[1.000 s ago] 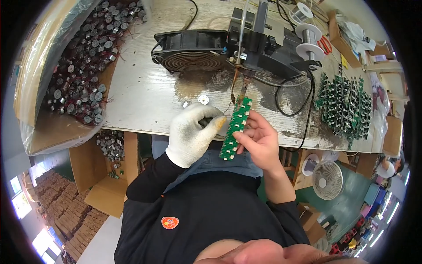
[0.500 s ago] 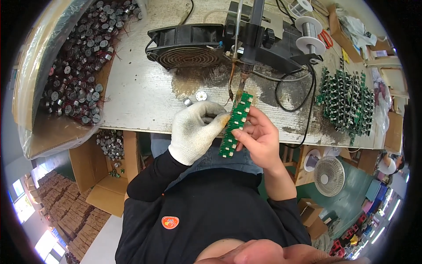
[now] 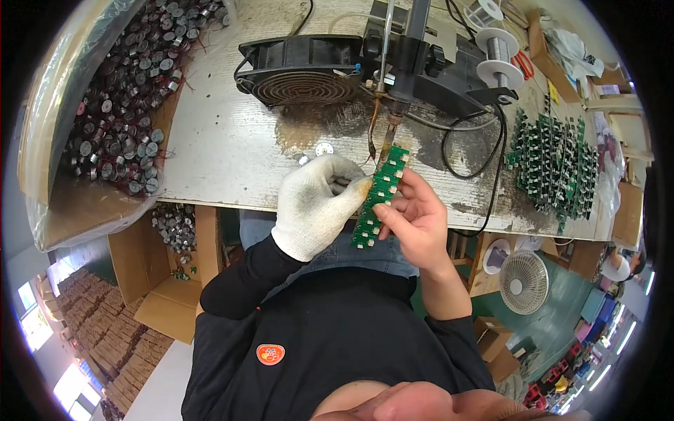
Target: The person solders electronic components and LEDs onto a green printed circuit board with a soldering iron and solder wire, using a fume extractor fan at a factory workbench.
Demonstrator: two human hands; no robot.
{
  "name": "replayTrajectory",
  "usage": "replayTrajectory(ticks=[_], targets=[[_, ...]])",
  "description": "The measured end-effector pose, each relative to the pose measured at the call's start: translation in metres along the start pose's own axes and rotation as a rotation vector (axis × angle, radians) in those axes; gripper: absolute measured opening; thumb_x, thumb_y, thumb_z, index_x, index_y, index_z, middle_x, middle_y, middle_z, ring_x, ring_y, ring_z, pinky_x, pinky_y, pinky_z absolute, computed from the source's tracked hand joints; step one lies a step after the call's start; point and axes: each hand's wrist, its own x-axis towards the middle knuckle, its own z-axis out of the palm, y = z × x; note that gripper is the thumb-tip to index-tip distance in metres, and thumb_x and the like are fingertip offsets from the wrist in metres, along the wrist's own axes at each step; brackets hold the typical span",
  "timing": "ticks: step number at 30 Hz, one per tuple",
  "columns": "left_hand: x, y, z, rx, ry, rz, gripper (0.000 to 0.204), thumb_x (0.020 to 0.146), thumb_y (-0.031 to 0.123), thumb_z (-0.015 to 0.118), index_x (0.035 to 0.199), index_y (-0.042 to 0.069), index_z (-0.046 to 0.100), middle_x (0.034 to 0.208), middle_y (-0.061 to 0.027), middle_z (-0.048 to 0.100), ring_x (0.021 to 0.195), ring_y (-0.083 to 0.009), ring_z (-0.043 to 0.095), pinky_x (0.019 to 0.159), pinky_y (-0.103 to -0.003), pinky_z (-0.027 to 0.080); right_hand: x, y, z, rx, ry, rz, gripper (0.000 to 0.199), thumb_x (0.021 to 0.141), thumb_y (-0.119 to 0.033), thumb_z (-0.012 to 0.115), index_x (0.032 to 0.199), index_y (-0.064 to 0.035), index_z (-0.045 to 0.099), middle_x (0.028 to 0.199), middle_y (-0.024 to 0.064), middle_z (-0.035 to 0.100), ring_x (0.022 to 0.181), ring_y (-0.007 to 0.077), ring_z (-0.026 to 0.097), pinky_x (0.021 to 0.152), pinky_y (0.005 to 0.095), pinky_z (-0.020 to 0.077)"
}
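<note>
A heap of small round metal parts [image 3: 116,126] sits far left. The gloved left hand [image 3: 314,203] meets a green circuit board [image 3: 380,200]; whether its fingers pinch anything I cannot tell. The board slants over the front edge of the tabletop [image 3: 225,154], clamped in the bare right hand [image 3: 420,217]. Farther right, more boards [image 3: 554,168] lie stacked.

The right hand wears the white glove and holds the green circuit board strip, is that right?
No: the head view shows the white glove on the left hand; the bare right hand does hold the green circuit board strip.
</note>
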Motion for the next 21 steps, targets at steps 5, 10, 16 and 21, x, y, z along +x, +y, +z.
replayTrajectory(ticks=[5, 10, 16, 21], targets=[[0.002, 0.006, 0.000, 0.017, -0.010, 0.005, 0.020, 0.082, 0.014, 0.070, 0.090, -0.004, 0.064, 0.075, -0.0065, 0.065, 0.064, -0.0071, 0.060, 0.057, -0.022, 0.049, 0.001, -0.002, -0.001, -0.007, -0.003, -0.016, 0.051, 0.085, 0.006, 0.059, 0.132, 0.0043, 0.039, 0.108, 0.0101, 0.057, 0.076, 0.0087, 0.059, 0.053, 0.0187, 0.0470], [0.001, 0.004, 0.001, 0.031, 0.000, 0.024, 0.020, 0.082, 0.014, 0.070, 0.089, -0.004, 0.064, 0.074, -0.0065, 0.065, 0.064, -0.0072, 0.060, 0.056, -0.022, 0.048, 0.000, -0.004, 0.001, -0.003, 0.006, -0.026, 0.051, 0.085, 0.006, 0.059, 0.132, 0.0041, 0.039, 0.108, 0.0102, 0.057, 0.076, 0.0091, 0.060, 0.052, 0.0188, 0.0472], [-0.001, -0.001, 0.001, 0.006, -0.008, -0.011, 0.020, 0.082, 0.014, 0.070, 0.089, -0.004, 0.064, 0.073, -0.0080, 0.065, 0.063, -0.0083, 0.061, 0.056, -0.022, 0.049, -0.002, 0.001, -0.001, -0.001, 0.008, 0.004, 0.051, 0.085, 0.006, 0.059, 0.132, 0.0045, 0.039, 0.108, 0.0103, 0.057, 0.076, 0.0092, 0.060, 0.051, 0.0187, 0.0470], [-0.002, 0.010, 0.001, 0.117, -0.047, -0.067, 0.016, 0.081, 0.006, 0.069, 0.090, -0.004, 0.060, 0.079, -0.0045, 0.063, 0.069, -0.0065, 0.056, 0.060, -0.021, 0.047, -0.004, 0.001, -0.001, -0.003, 0.005, 0.008, 0.051, 0.085, 0.006, 0.059, 0.132, 0.0047, 0.039, 0.107, 0.0101, 0.057, 0.075, 0.0090, 0.060, 0.051, 0.0187, 0.0468]])
